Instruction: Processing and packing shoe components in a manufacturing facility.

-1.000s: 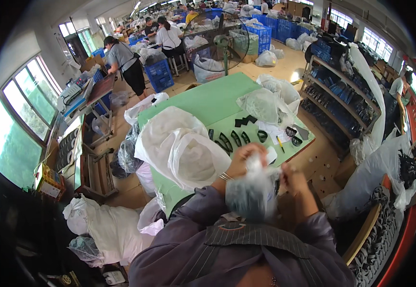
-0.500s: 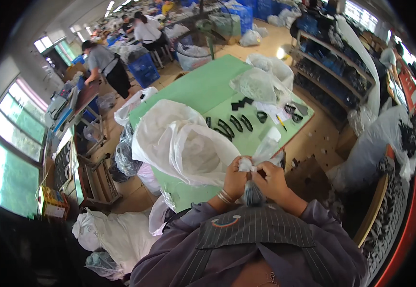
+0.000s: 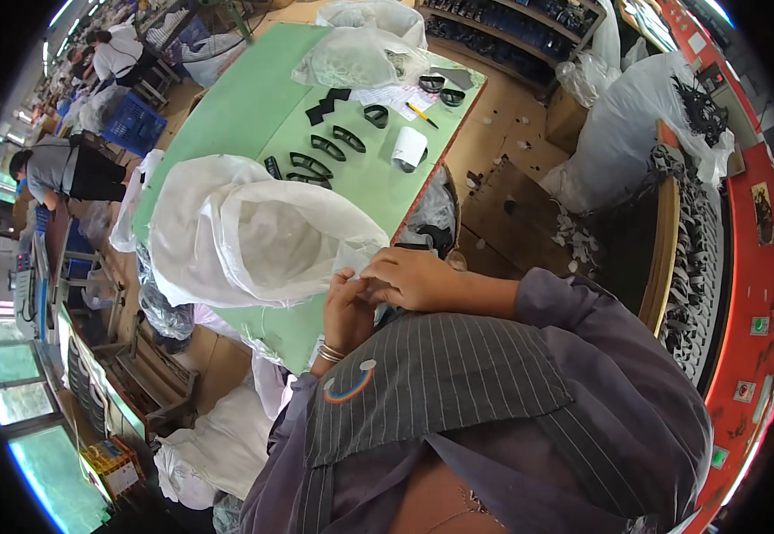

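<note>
My left hand (image 3: pixel 346 313) and my right hand (image 3: pixel 415 278) meet at the near edge of the green table (image 3: pixel 253 98), fingers curled and pinching together. A wisp of thin clear plastic bag (image 3: pixel 348 255) shows at the fingertips; the rest of it is hidden behind my hands and apron. Just left of them, a large white sack (image 3: pixel 226 233) lies on the table with its mouth spread. Beyond it are several black curved parts (image 3: pixel 327 148), a white paper roll (image 3: pixel 410 145) and a yellow pen (image 3: pixel 422 115).
Clear bags (image 3: pixel 360 60) lie at the table's far end. To the right stand a big stuffed plastic bag (image 3: pixel 618 116), a wooden-edged bin (image 3: pixel 664 258) and a red machine (image 3: pixel 743 267). A white bundle (image 3: pixel 218 445) is at lower left. A person (image 3: pixel 71 169) bends over a workbench.
The view has swung right and downward. My hands have moved left toward the white sack. The knotted, filled end of the bag, plain before, is now hidden behind my hands.
</note>
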The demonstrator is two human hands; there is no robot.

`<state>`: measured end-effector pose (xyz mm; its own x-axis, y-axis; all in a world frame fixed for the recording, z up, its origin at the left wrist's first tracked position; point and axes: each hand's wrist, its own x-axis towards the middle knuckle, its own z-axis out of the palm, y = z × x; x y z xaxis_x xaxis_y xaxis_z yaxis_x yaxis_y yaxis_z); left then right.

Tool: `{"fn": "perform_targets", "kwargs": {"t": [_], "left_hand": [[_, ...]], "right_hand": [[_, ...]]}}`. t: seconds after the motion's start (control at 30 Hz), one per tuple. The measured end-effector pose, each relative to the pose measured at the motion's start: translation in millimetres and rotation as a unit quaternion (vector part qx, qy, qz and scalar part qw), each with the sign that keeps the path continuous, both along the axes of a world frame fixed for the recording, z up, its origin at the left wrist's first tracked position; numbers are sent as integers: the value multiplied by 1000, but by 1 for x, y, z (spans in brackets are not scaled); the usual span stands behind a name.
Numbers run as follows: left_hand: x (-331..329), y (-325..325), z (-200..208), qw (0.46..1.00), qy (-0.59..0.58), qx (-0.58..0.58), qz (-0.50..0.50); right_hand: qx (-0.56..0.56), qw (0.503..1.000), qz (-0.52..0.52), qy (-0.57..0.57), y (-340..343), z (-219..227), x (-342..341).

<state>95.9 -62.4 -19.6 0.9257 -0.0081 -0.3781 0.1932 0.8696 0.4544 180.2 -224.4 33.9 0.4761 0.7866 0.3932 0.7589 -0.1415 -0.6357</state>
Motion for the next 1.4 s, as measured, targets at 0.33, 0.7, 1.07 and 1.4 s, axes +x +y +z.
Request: {"fn": "perform_targets", "kwargs": {"t": [0.33,0.7,1.07,1.4], "left_hand": [[67,-35,-7,979,147,142,18],[148,-41,-79,712,99,671,-180],[263,-22,-96,342,96,935,-17],[400,-51,-226,605,-57,792,-60]], "right_hand": [[31,984,162,-72,-20,-39,108],[-107,899,-138,402,-68,-184,277],[-141,878,-152,431,-32,-296,440],[-56,865,-115,485,-29,-294,470]]}}
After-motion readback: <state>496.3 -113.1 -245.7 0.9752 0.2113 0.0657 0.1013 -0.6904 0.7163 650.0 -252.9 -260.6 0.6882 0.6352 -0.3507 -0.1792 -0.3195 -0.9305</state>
